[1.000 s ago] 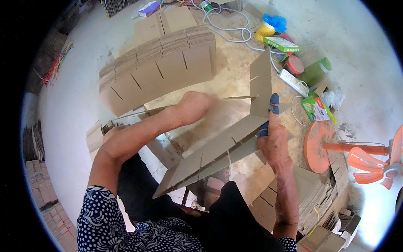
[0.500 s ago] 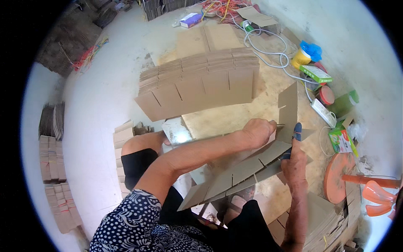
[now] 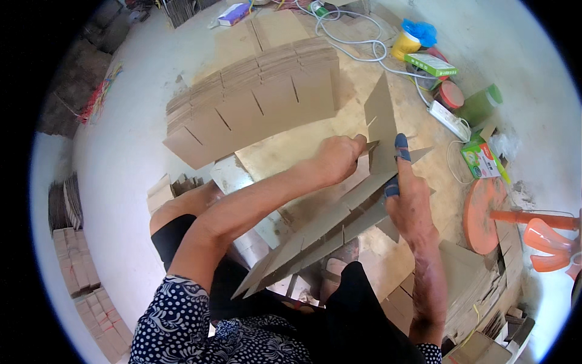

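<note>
Slotted cardboard strips [image 3: 327,212], long and grey-brown, slant across my lap, partly crossed through each other at the upper right end. My left hand [image 3: 341,159] is closed in a fist at a short crossing piece, its thumb and finger pinching the edge. At the strips' far right side, my right hand [image 3: 413,197] grips the joined cardboard, with dark blue covers on two digits. One tall cardboard flap [image 3: 381,115] stands up between the hands. The pieces behind my right fingers are partly hidden.
A row of upright slotted cardboard sheets [image 3: 254,100] stands ahead on the board. White cable, a power strip [image 3: 448,120], jars and green boxes line the right side. An orange fan [image 3: 485,215] is at far right, above stacked cardboard [image 3: 467,285]. Bundled cardboard [image 3: 76,261] lies at left.
The view has shifted, so the surroundings appear further left and higher. Both hands still hold the cardboard, and the gap between the lower strips looks wider.
</note>
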Motion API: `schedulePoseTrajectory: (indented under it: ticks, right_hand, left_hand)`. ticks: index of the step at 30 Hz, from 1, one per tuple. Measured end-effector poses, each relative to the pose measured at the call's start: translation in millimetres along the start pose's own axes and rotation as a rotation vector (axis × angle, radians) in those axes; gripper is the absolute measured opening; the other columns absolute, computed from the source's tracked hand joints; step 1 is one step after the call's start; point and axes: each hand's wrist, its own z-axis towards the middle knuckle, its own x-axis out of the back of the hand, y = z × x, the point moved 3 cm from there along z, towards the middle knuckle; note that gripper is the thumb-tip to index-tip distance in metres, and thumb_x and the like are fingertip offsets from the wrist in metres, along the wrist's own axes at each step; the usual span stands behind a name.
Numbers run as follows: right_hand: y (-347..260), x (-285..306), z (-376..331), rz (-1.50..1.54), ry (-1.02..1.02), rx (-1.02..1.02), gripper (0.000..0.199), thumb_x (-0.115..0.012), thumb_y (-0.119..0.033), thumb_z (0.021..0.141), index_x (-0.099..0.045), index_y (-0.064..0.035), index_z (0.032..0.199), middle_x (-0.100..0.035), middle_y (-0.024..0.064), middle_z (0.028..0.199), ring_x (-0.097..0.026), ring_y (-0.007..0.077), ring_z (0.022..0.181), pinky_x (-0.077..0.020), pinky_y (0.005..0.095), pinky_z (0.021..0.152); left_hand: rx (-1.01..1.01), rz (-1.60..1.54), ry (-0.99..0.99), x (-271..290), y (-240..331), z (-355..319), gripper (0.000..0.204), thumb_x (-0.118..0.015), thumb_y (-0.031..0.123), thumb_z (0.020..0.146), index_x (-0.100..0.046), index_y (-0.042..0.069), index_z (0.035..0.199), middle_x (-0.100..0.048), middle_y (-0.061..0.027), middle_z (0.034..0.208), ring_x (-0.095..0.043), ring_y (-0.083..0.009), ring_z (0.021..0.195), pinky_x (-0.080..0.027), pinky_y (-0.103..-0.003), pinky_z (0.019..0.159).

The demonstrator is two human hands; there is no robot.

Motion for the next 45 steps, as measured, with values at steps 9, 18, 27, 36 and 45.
schedulePoseTrajectory:
  ticks: [9,18,27,36,45]
  right_hand:
    - [58.4,-41.4,-2.2,-0.163,-0.101,-0.092,0.070,-0.060,0.004,0.069,-0.037,-0.0054,0.134,-0.062,0.0260,0.082,-0.060,0.0447,0.080,-0.0474,0.0493,0.067]
    - [52.6,-32.5,-6.0,-0.146,-0.113,-0.108,0.084,-0.061,0.004,0.069,-0.023,-0.0088,0.143,-0.063,0.0252,0.086,-0.061,0.0444,0.080,-0.0480,0.0478,0.068]
    - [56.7,-38.4,2.0,-0.071,-0.152,-0.070,0.095,-0.056,0.007,0.069,-0.007,-0.0096,0.149,-0.060,0.0289,0.085,-0.059,0.0461,0.079,-0.0465,0.0487,0.069]
    - [68.2,-31.6,-22.0,-0.108,-0.010,-0.016,0.090,-0.053,0.007,0.065,-0.017,-0.0052,0.147,-0.058,0.0262,0.074,-0.058,0.0434,0.071,-0.0470,0.0483,0.064]
    - [44.9,-21.1,-33.0,-0.010,0.158,0.020,0.082,-0.044,0.013,0.071,-0.025,-0.0116,0.147,-0.053,0.0217,0.067,-0.053,0.0360,0.058,-0.0444,0.0326,0.057]
  left_hand:
    - [-0.134,-0.178,-0.233,0.4,11.9,-2.5,0.021,-0.057,0.002,0.071,-0.055,0.001,0.092,-0.061,-0.0256,0.084,-0.059,-0.0437,0.086,-0.047,-0.049,0.076]
    - [0.027,0.763,0.517,112.9,-189.1,-10.7,0.057,-0.074,0.021,0.069,-0.050,0.002,0.117,-0.047,-0.0212,0.126,-0.041,-0.0384,0.121,-0.037,-0.044,0.098]
    - [0.119,0.063,0.397,169.2,-176.3,0.6,0.012,-0.061,0.005,0.079,-0.051,0.001,0.082,-0.058,-0.0185,0.080,-0.055,-0.0362,0.076,-0.043,-0.041,0.066]
    - [-0.005,-0.005,0.026,77.5,-98.4,-31.2,0.010,-0.050,0.002,0.082,-0.053,0.004,0.092,-0.057,-0.0235,0.078,-0.054,-0.0425,0.073,-0.043,-0.046,0.063]
    - [-0.026,0.139,0.071,36.0,-66.8,-36.2,0.017,-0.054,-0.002,0.070,-0.048,0.002,0.086,-0.057,-0.0240,0.073,-0.058,-0.0442,0.075,-0.043,-0.052,0.063]
